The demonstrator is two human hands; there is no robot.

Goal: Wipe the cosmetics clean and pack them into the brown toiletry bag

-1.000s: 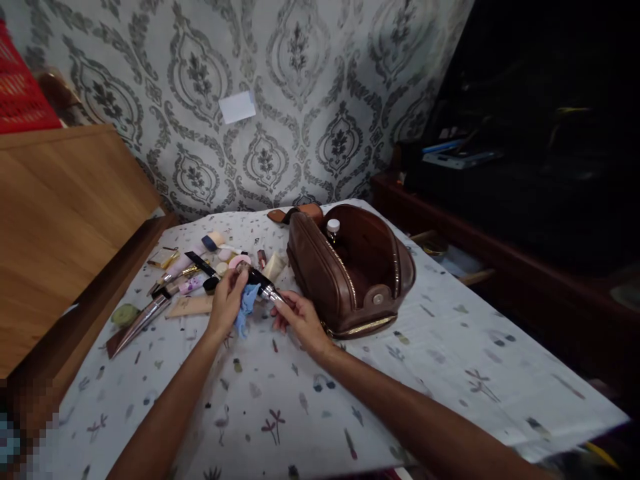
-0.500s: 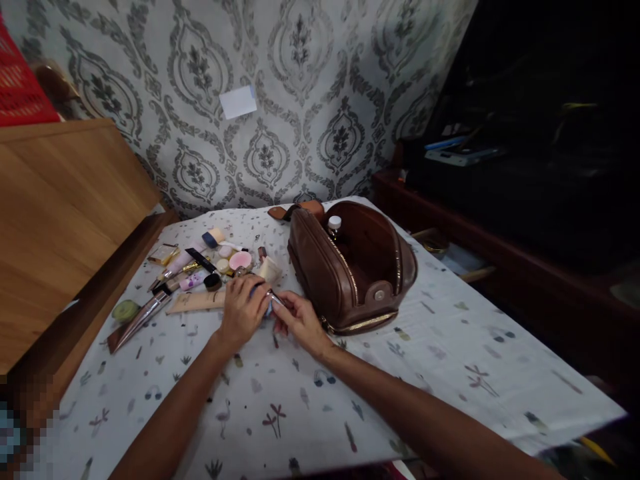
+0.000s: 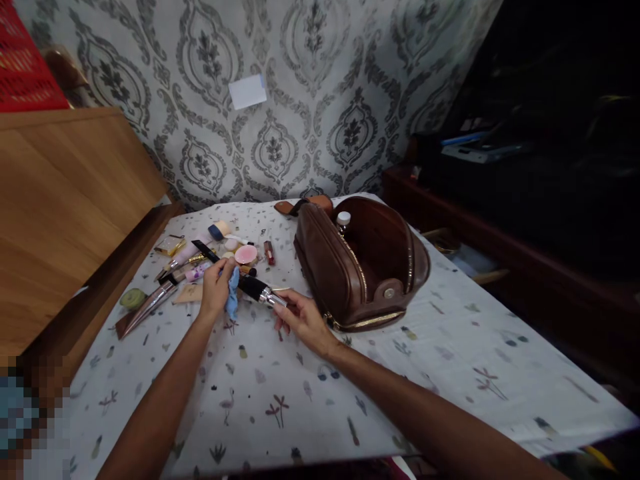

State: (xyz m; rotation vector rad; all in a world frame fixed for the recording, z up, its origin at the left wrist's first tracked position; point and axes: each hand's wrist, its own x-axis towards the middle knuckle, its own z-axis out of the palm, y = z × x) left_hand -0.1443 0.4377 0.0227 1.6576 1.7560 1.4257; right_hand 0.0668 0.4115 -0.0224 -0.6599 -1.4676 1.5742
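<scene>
My right hand (image 3: 300,319) is closed on the silver end of a black and silver cosmetic tube (image 3: 257,291), held just above the patterned tablecloth (image 3: 350,393). A little to its left, my left hand (image 3: 216,290) pinches a small blue cloth (image 3: 232,300) against the black end of the tube. An open brown leather toiletry bag (image 3: 360,267) stands just right of my right hand, with a white-capped bottle (image 3: 343,221) inside.
Several cosmetics lie in a cluster beyond my left hand: a pink compact (image 3: 245,254), a small lipstick (image 3: 269,252), a long metallic tube (image 3: 147,308), a green round item (image 3: 132,298). A wooden headboard (image 3: 65,200) stands left. Dark furniture (image 3: 500,227) runs along the right.
My left hand has slid the blue cloth left along the tube toward its black end, uncovering the middle. My right hand keeps its hold on the silver end. The view has shifted slightly.
</scene>
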